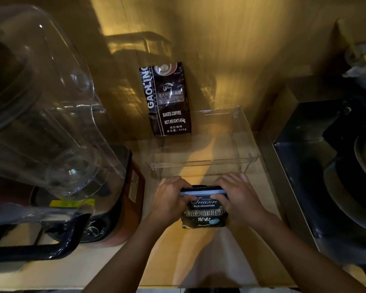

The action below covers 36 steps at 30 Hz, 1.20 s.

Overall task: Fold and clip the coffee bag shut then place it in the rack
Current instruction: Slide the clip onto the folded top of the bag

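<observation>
Head view of a dim work area lit in warm yellow: a pale wooden countertop [199, 261] runs from the near edge back to a wood-grain wall panel [220, 49]. At the left edge stands a dark-based blender with a large clear plastic jug and black handle [51, 144]; along the right edge lies a dark metal appliance [325, 176], its details too dim to tell. Toward the back of the countertop, near the centre, sits a clear acrylic rack on thin wire legs [203, 161], and a tall black "GAOLING" baked-coffee bag [167, 100] stands upright at the rack's back-left corner, leaning on the wall. Just in front of the rack, near the middle of the countertop, a small black "Treasure Blue Mountain" coffee bag [204, 212] stands with its printed face toward the camera, its long axis roughly upright, top edge pointing toward the rack and bottom toward the near edge. Across its folded top runs a long white-and-dark bar clip [201, 192], lying level, left to right. The left hand [171, 199] grips the left end of the clip and the bag's upper corner, fingers curled around them; the right hand [239, 197] clasps the right end in the same way, fingertips over the front of the bag.
</observation>
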Each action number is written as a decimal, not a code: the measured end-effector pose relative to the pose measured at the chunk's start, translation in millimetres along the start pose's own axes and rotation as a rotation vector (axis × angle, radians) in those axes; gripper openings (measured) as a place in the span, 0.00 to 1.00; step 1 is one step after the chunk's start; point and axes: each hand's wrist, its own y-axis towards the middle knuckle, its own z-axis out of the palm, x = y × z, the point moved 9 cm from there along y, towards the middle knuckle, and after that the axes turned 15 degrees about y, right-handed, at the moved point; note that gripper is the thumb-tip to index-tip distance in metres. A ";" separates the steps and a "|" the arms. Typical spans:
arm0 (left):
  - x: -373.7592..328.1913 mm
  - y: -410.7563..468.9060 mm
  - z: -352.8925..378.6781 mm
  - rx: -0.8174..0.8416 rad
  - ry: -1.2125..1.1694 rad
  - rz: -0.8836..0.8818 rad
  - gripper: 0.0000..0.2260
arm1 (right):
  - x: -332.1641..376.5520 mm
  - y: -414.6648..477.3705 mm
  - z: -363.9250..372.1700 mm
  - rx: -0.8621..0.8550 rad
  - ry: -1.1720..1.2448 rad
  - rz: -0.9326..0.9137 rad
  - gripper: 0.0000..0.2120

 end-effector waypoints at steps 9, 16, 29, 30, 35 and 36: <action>2.3 -5.1 1.6 0.046 -0.107 0.004 0.09 | 16.3 4.4 15.1 0.039 -0.101 -0.037 0.08; 24.2 -14.6 -2.0 0.050 -0.174 -0.050 0.09 | 21.7 2.4 11.2 -0.018 -0.078 -0.039 0.07; 24.3 -11.9 -0.4 0.063 -0.231 -0.114 0.08 | 11.5 4.1 15.7 -0.001 -0.094 0.020 0.09; 24.3 -11.7 0.1 0.072 -0.230 -0.117 0.08 | 11.5 4.6 15.9 -0.003 -0.098 0.017 0.09; 27.1 -9.2 2.5 0.100 -0.256 -0.145 0.07 | 12.4 8.5 17.4 0.014 -0.109 0.022 0.11; 27.6 -9.1 3.1 0.102 -0.258 -0.147 0.07 | 12.6 9.1 16.9 0.017 -0.105 0.021 0.11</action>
